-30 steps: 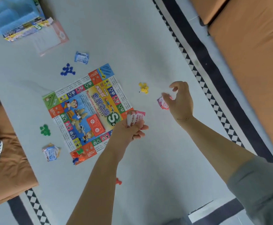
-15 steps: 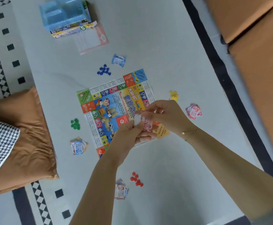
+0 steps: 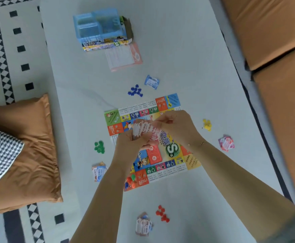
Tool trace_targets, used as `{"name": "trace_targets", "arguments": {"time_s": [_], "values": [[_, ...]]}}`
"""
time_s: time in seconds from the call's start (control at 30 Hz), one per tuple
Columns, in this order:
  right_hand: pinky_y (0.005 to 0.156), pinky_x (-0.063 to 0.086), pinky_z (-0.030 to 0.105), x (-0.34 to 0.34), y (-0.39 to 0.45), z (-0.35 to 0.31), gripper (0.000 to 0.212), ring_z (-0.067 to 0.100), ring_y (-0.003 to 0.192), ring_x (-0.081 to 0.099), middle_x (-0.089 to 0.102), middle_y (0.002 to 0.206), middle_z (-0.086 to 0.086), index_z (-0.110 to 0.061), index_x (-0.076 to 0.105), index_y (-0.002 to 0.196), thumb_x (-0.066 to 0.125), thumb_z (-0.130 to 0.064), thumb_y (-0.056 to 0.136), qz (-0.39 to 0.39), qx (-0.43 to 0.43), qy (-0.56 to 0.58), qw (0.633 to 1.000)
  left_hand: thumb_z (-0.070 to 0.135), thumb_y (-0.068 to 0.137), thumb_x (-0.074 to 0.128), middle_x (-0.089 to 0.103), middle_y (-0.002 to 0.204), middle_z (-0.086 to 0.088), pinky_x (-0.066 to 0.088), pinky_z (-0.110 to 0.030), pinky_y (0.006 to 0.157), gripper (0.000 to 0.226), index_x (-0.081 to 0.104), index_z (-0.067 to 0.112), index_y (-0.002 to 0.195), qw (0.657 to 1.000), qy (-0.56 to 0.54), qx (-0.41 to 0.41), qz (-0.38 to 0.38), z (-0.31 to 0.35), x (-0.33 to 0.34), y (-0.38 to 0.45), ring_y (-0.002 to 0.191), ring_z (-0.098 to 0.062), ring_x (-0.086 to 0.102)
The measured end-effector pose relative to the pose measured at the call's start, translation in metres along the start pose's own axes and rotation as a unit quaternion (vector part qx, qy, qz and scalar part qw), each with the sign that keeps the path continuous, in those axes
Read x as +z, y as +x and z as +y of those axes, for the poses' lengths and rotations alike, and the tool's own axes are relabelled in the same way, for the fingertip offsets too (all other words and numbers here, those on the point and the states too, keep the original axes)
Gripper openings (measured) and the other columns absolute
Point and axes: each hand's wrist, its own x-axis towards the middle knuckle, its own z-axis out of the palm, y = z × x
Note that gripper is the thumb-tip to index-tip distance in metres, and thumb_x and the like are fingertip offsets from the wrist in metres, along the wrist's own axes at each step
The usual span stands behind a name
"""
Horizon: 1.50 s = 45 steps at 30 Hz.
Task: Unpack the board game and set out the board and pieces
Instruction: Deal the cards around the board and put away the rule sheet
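Note:
The colourful game board (image 3: 173, 102) lies flat on the pale table (image 3: 187, 58). Above its middle, my left hand (image 3: 131, 144) grips a stack of pink-and-white cards (image 3: 141, 128) from below while my right hand (image 3: 175, 125) pinches the stack's top edge. A red card deck (image 3: 154, 155) rests on the board, and a few pawns (image 3: 131, 179) stand on its near-left corner. Around the board lie blue (image 3: 135, 91), yellow (image 3: 206, 124), green (image 3: 99, 146) and red (image 3: 162, 213) piles of tokens, each with a small card pile nearby.
The blue plastic tray sits on the game box (image 3: 101, 30) at the far end, a pink sheet (image 3: 123, 57) beside it. Card piles lie at far (image 3: 151, 82), right (image 3: 226, 143), left (image 3: 99, 171) and near (image 3: 143, 224). An orange cushion (image 3: 25, 151) is left, a sofa (image 3: 274, 50) right.
My right hand left the pink card pile on the right and joined my left hand on the card stack. Both hands moved over the board's middle. The view shifted.

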Motion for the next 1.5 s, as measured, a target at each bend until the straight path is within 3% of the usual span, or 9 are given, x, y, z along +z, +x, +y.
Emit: {"name": "trace_targets", "arguments": {"time_s": [0.33,0.5,0.6,0.7,0.83,0.9,0.97,1.07,1.5], "values": [[0.079,0.056,0.036,-0.005,0.132,0.008,0.016,0.020,0.078,0.068,0.072,0.079,0.005,-0.009,0.074,0.083,0.072,-0.024,0.081,0.106,-0.020,0.000,0.994,0.016,0.088,0.063,0.075,0.088,-0.006,0.057,-0.021,0.069,0.007,0.069,0.014,0.092,0.992,-0.079,0.005,0.098,0.004,-0.023,0.035,0.079,-0.018,0.073],[0.060,0.042,0.022,-0.006,0.203,0.017,0.018,0.016,0.078,0.061,0.070,0.086,0.010,-0.004,0.070,0.081,0.066,-0.022,0.085,0.117,-0.043,-0.131,0.984,0.016,0.088,0.062,0.075,0.083,-0.004,0.057,-0.024,0.075,0.008,0.068,0.014,0.093,0.990,-0.090,-0.009,0.108,-0.011,-0.032,0.033,0.079,-0.015,0.072],[0.065,0.041,0.025,0.004,0.217,0.037,0.020,0.015,0.080,0.056,0.064,0.086,0.005,-0.010,0.064,0.076,0.063,-0.027,0.085,0.124,-0.084,-0.248,0.957,0.017,0.087,0.063,0.075,0.084,-0.005,0.057,-0.022,0.070,0.006,0.068,0.015,0.090,0.988,-0.097,-0.025,0.118,-0.021,-0.035,0.034,0.077,-0.015,0.072],[0.063,0.041,0.026,0.002,0.215,0.044,0.023,0.018,0.099,0.054,0.055,0.107,0.008,-0.012,0.063,0.095,0.063,-0.033,0.085,0.161,-0.140,-0.320,0.923,0.015,0.088,0.062,0.075,0.084,-0.003,0.055,-0.018,0.064,0.007,0.067,0.014,0.092,0.987,-0.107,-0.033,0.115,-0.024,-0.034,0.035,0.074,-0.014,0.072],[0.065,0.044,0.024,0.003,0.188,0.022,0.027,0.016,0.093,0.055,0.054,0.110,0.013,-0.008,0.062,0.101,0.061,-0.029,0.085,0.187,-0.214,-0.238,0.929,0.014,0.088,0.063,0.075,0.083,-0.004,0.055,-0.017,0.064,0.007,0.067,0.011,0.093,0.987,-0.111,-0.048,0.102,-0.021,-0.031,0.027,0.076,-0.015,0.072],[0.068,0.048,0.022,0.010,0.147,0.001,0.018,0.012,0.081,0.055,0.060,0.098,0.007,-0.009,0.065,0.093,0.060,-0.026,0.088,0.127,-0.239,-0.134,0.953,0.012,0.087,0.064,0.075,0.081,-0.005,0.055,-0.018,0.064,0.004,0.066,0.012,0.090,0.988,-0.114,-0.057,0.089,-0.020,-0.029,0.019,0.075,-0.015,0.072],[0.066,0.045,0.016,0.019,0.092,-0.018,0.018,0.008,0.073,0.057,0.065,0.090,-0.005,-0.013,0.068,0.093,0.062,-0.030,0.089,-0.037,-0.180,-0.107,0.977,0.012,0.086,0.065,0.075,0.083,-0.005,0.055,-0.019,0.065,0.005,0.066,0.012,0.091,0.989,-0.107,-0.066,0.072,-0.020,-0.029,0.011,0.075,-0.015,0.072],[0.059,0.041,0.013,0.029,0.030,-0.022,0.020,-0.003,0.064,0.056,0.068,0.083,-0.013,-0.019,0.072,0.092,0.066,-0.036,0.085,-0.192,-0.114,-0.112,0.968,0.015,0.083,0.068,0.075,0.085,-0.006,0.056,-0.020,0.067,0.014,0.066,0.011,0.096,0.992,-0.091,-0.076,0.052,-0.021,-0.027,-0.003,0.076,-0.016,0.072],[0.067,0.049,0.023,0.076,-0.050,0.003,0.006,0.008,0.069,0.059,0.071,0.080,-0.004,-0.017,0.074,0.086,0.072,-0.020,0.081,-0.158,-0.022,0.013,0.987,0.015,0.098,0.046,0.072,0.099,-0.015,0.057,-0.030,0.082,0.024,0.064,0.007,0.111,0.988,-0.141,-0.050,0.029,-0.055,-0.047,-0.077,0.093,-0.027,0.070]]}}
